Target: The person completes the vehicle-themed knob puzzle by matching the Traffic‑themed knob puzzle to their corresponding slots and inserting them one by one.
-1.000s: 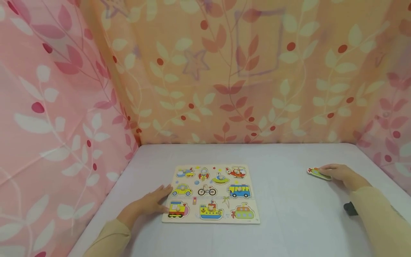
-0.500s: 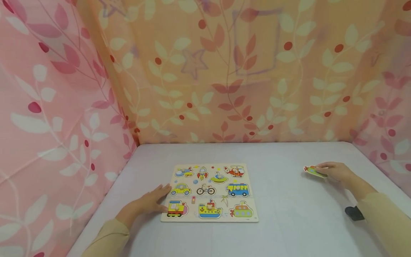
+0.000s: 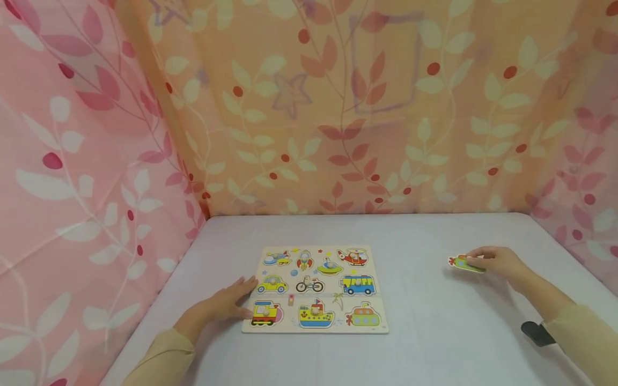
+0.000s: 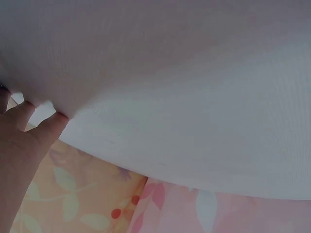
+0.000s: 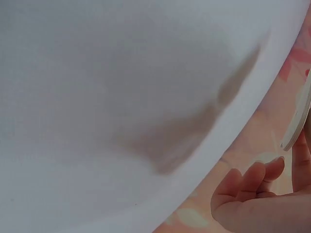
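A wooden peg puzzle board with vehicle pictures lies flat on the white table. My left hand rests at its left edge, fingers spread and thumb beside the train piece. In the left wrist view, the left hand's fingers reach down to the white surface. Above the table, right of the board, my right hand pinches a green and orange submarine puzzle piece. The right wrist view shows that piece edge-on, with the other fingers curled. A matching submarine picture without a knob fills the board's lower right corner.
A small dark object shows beside the right sleeve. Leaf-patterned cloth hangs behind the table and along both sides. Other knobbed pieces, such as the bus and the ship, sit in the board.
My right hand has lifted the submarine piece off the table and carried it a little to the left. The left hand stays at the board's edge.
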Action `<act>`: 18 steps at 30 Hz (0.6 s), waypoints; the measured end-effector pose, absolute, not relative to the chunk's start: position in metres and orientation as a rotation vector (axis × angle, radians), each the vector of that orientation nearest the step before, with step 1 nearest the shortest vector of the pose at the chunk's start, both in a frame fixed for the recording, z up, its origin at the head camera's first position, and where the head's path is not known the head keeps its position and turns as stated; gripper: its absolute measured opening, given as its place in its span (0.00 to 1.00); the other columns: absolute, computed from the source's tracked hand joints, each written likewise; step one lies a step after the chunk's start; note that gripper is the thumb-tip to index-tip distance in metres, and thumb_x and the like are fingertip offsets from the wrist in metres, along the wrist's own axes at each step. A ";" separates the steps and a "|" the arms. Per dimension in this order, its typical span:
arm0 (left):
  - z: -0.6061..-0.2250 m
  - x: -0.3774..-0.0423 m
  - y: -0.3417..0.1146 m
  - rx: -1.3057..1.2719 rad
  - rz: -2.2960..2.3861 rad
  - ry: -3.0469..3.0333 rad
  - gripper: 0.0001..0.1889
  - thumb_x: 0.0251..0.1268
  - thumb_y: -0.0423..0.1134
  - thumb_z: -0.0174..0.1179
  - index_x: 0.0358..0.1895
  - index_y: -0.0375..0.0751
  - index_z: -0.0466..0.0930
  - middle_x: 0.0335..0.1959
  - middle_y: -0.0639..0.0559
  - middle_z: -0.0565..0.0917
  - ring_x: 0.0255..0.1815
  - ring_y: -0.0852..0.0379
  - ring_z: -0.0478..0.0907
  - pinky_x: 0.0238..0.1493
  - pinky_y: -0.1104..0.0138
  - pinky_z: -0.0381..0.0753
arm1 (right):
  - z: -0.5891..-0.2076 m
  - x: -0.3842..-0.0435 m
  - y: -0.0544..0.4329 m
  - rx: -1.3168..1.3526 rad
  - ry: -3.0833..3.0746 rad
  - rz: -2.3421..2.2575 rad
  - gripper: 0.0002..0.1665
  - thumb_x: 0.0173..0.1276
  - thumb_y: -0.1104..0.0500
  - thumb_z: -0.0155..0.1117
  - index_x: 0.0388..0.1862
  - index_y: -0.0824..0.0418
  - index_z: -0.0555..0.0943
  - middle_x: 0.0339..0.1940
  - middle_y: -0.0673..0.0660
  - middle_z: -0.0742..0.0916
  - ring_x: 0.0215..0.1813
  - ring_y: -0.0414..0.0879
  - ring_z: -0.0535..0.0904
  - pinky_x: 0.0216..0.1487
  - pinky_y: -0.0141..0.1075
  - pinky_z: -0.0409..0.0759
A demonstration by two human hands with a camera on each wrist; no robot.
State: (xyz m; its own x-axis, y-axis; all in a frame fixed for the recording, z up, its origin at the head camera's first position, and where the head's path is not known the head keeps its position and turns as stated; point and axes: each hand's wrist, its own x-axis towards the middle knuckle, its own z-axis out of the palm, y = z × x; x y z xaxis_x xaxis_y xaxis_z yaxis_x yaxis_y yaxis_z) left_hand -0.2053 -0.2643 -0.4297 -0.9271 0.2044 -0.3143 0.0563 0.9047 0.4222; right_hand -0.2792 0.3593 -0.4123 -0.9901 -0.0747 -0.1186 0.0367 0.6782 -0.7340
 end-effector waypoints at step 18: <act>-0.429 -0.205 -0.265 0.196 0.620 2.693 0.46 0.55 0.47 0.71 0.76 0.48 0.57 0.78 0.44 0.53 0.77 0.36 0.44 0.69 0.35 0.45 | -0.404 -0.261 0.327 -0.167 2.805 -1.171 0.24 0.67 0.54 0.67 0.48 0.75 0.80 0.32 0.55 0.76 0.39 0.49 0.67 0.33 0.36 0.68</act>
